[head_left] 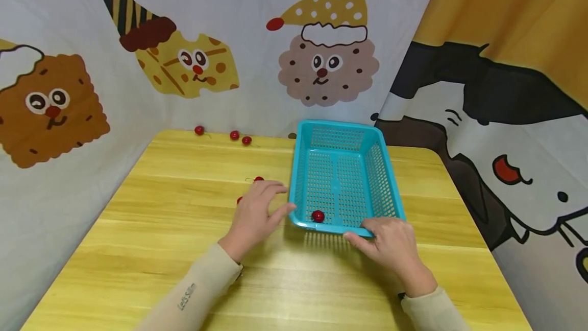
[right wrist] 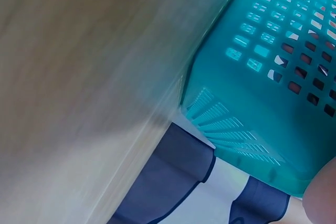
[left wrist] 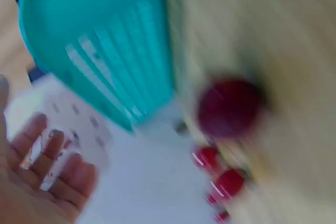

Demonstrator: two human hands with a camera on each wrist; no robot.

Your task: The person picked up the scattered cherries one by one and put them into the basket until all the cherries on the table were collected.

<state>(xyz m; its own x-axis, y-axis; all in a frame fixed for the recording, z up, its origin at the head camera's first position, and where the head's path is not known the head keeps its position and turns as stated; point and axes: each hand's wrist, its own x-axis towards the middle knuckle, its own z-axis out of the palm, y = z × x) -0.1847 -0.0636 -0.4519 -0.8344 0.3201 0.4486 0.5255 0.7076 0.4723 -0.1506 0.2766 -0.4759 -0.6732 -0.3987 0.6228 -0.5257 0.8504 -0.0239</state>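
A blue plastic basket (head_left: 337,229) with perforated walls stands on the table, one red cherry (head_left: 318,216) inside at its near left corner. My right hand (head_left: 392,244) grips the near rim by its right corner, the thumb outside it. Beside the basket's left edge my left hand (head_left: 257,213) hovers with loosely bent fingers and nothing in them. Partly hidden behind that hand are a cherry (head_left: 259,179) and a second cherry (head_left: 239,201). The left wrist view shows the left hand (left wrist: 47,177) with spread fingers, and a blurred cherry (left wrist: 231,107) close to the camera.
Along the table's far edge lie a cherry (head_left: 199,130) at the left and two more, a cherry (head_left: 235,135) and a cherry (head_left: 246,140), side by side. A cartoon-printed cloth (head_left: 257,75) hangs behind the wooden table (head_left: 184,229), with a yellow curtain (head_left: 514,9) at right.
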